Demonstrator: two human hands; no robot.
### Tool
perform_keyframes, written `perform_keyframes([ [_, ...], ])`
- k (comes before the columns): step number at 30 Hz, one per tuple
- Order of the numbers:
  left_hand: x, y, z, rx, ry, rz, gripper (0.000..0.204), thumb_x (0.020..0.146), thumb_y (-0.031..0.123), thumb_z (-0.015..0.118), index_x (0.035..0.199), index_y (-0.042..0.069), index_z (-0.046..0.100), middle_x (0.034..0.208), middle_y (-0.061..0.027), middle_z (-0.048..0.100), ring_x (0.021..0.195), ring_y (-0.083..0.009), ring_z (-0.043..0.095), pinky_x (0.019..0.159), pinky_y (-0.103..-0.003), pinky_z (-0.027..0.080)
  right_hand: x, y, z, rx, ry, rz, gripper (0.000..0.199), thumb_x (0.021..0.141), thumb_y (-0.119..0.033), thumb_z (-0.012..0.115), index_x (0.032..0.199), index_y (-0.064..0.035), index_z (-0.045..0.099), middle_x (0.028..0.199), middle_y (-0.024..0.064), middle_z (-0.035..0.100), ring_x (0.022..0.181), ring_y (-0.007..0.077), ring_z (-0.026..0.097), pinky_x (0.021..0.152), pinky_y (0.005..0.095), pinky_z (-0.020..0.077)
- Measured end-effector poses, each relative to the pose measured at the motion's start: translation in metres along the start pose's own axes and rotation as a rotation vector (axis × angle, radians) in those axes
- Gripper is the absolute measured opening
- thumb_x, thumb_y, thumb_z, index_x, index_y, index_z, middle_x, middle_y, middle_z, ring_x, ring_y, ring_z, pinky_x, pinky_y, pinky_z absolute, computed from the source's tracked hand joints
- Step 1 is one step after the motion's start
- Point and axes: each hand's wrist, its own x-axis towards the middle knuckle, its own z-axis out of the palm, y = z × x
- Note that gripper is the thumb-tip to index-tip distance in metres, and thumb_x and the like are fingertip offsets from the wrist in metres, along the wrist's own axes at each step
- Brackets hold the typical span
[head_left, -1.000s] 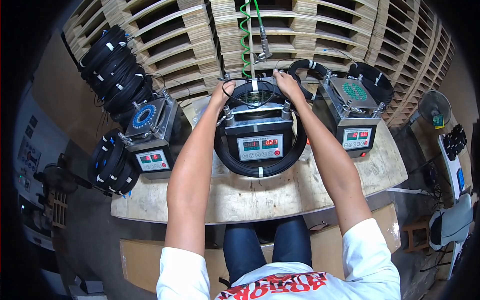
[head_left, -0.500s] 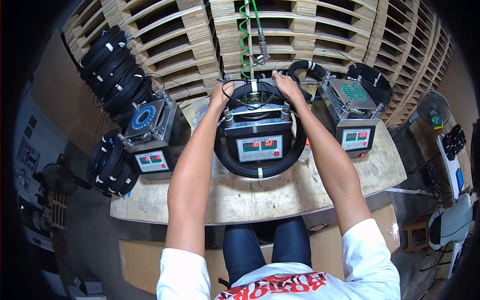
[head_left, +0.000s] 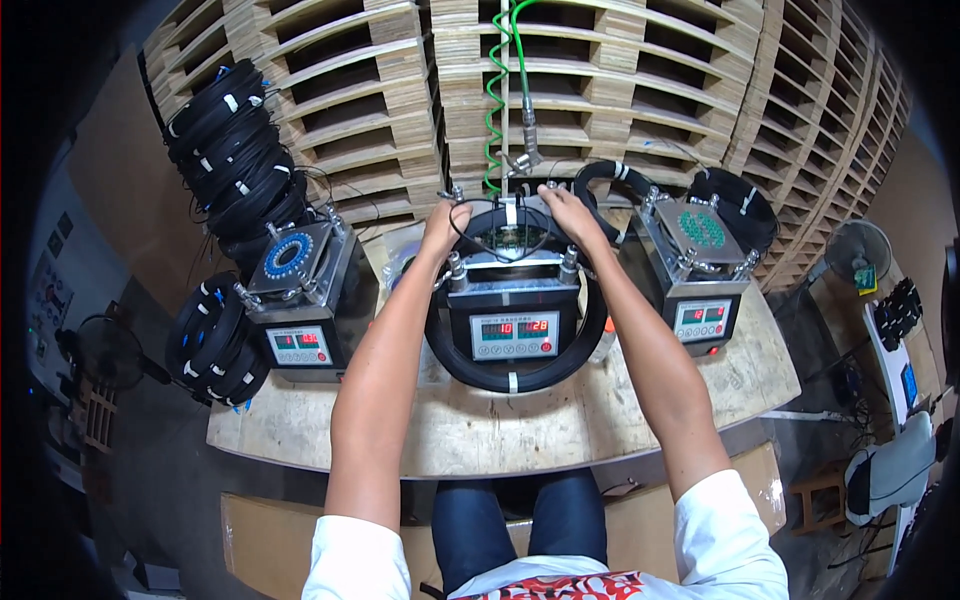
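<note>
At the back corners of the middle machine, my two hands are closed around the metal corner clamps. My left hand (head_left: 445,228) is at the rear left clamp (head_left: 455,194), and my right hand (head_left: 570,213) is at the rear right one; my fingertips are partly hidden. The middle machine (head_left: 515,335) is a steel and black box with a lit control panel. A black cable coil (head_left: 513,382) with white ties encircles it, its upper part rising behind the top plate. A thin black cable end loops over the plate between my hands.
A left machine (head_left: 298,345) bears a ring of blue parts; a right machine (head_left: 704,318) bears green ones. Black cable coils (head_left: 235,165) are stacked at the left, with more (head_left: 735,205) behind the right machine. A metal air nozzle (head_left: 527,150) hangs from green hoses before wooden pallets (head_left: 350,90).
The scene sits lower in the picture as my view has tilted up. Red digits on the machines' displays have changed. Both hands stay at the rear clamps.
</note>
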Motion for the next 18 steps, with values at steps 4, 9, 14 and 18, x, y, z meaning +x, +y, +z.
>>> perform_keyframes([
  [4, -0.006, 0.011, 0.022, 0.004, -0.058, -0.094, 0.061, 0.085, 0.051, 0.066, 0.116, -0.001, 0.063, 0.108, -0.0297, 0.067, 0.107, -0.0422, 0.065, 0.091, -0.043, 0.049, -0.004, 0.012, -0.011, -0.054, 0.068, 0.091, 0.072, 0.095, -0.064, 0.043, 0.127, -0.0022, 0.064, 0.13, 0.0275, 0.061, 0.126, 0.0423, 0.055, 0.106, 0.0428, 0.0424],
  [9, -0.009, 0.015, 0.018, 0.096, -0.041, -0.155, 0.065, 0.083, 0.056, 0.065, 0.123, 0.005, 0.061, 0.116, -0.0275, 0.067, 0.113, -0.0445, 0.062, 0.097, -0.046, 0.047, 0.001, 0.016, -0.008, -0.079, 0.071, 0.028, 0.066, 0.099, -0.055, 0.043, 0.12, 0.0041, 0.062, 0.118, 0.0289, 0.065, 0.115, 0.0412, 0.061, 0.098, 0.0423, 0.0448],
  [14, -0.011, 0.028, 0.02, 0.092, 0.004, -0.156, 0.059, 0.083, 0.049, 0.065, 0.12, 0.002, 0.062, 0.113, -0.0279, 0.068, 0.112, -0.0439, 0.063, 0.096, -0.045, 0.048, 0.006, 0.023, -0.007, -0.075, 0.068, -0.018, 0.056, 0.103, -0.045, 0.041, 0.122, 0.0033, 0.06, 0.119, 0.0269, 0.065, 0.115, 0.0403, 0.061, 0.098, 0.0411, 0.0447],
  [18, -0.017, 0.035, 0.024, 0.03, 0.006, -0.075, 0.05, 0.081, 0.039, 0.064, 0.11, -0.002, 0.065, 0.106, -0.0278, 0.069, 0.105, -0.0423, 0.066, 0.091, -0.044, 0.05, 0.003, 0.025, -0.015, -0.138, 0.035, -0.042, 0.054, 0.104, -0.043, 0.039, 0.129, 0.0008, 0.058, 0.129, 0.0259, 0.061, 0.123, 0.0408, 0.057, 0.103, 0.0406, 0.043],
])
